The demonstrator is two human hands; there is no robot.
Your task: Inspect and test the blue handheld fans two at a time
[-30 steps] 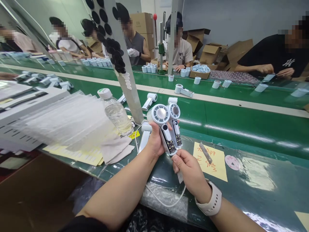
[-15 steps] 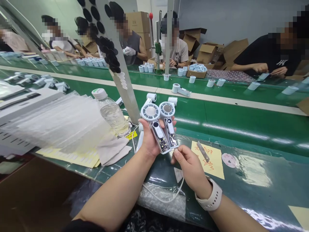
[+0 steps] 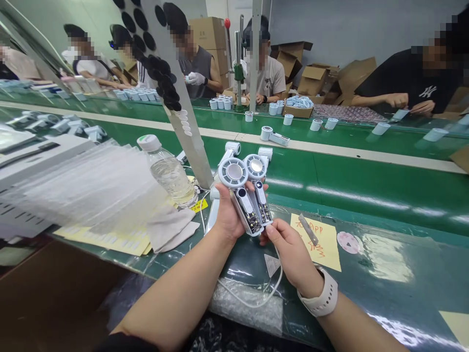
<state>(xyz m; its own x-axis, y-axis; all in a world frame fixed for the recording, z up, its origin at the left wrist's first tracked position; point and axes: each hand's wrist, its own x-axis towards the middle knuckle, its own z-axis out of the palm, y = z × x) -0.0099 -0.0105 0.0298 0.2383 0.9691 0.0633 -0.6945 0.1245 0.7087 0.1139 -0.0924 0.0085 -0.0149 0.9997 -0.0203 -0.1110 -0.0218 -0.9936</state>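
Observation:
My left hand [image 3: 227,217] is closed around two light-blue handheld fans, held side by side and tilted. The left fan [image 3: 234,172] has a round ringed head with a silver disc, and circuitry shows through its clear handle front. Its small round display is dark. On the right fan [image 3: 255,166], partly behind the first, the display carries a small lit mark. My right hand [image 3: 295,252], with a pale watch on its wrist, pinches the end of a white cable [image 3: 275,288] at the base of the right fan. The fingers hide the plug.
A water bottle [image 3: 170,173] stands left beside stacked clear plastic sleeves [image 3: 98,186] and a grey cloth [image 3: 174,230]. A metal post [image 3: 190,142] rises behind my hands. At right, a blade [image 3: 308,230] lies on a yellow note [image 3: 330,249]. Beyond, co-workers sit along the green conveyor [image 3: 366,176].
Both fans have shifted slightly right, and the left one is turned a little. The right fan's display changed from a number to another mark. Cups on the conveyor moved slightly left.

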